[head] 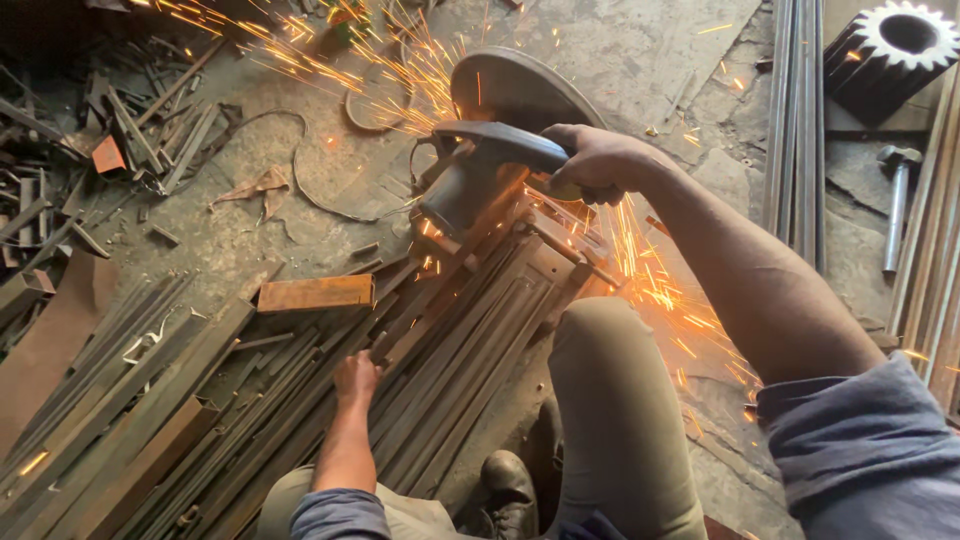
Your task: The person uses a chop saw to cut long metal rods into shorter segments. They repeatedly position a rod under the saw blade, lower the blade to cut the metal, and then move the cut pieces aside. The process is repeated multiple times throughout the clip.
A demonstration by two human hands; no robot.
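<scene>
Right hand (600, 165) closed around chop saw (480, 175) handle, upper centre, pressing blade down; sparks (650, 280) fly. Left hand (355, 380), lower centre, presses flat on metal strips (440, 350), steadying stock against cut.

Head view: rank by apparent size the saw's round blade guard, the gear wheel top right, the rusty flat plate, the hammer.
1. Blade guard
2. Gear wheel, partly cropped
3. Rusty plate
4. Hammer
Guard versus gear is unsure: the gear is cut off by the frame.
</scene>
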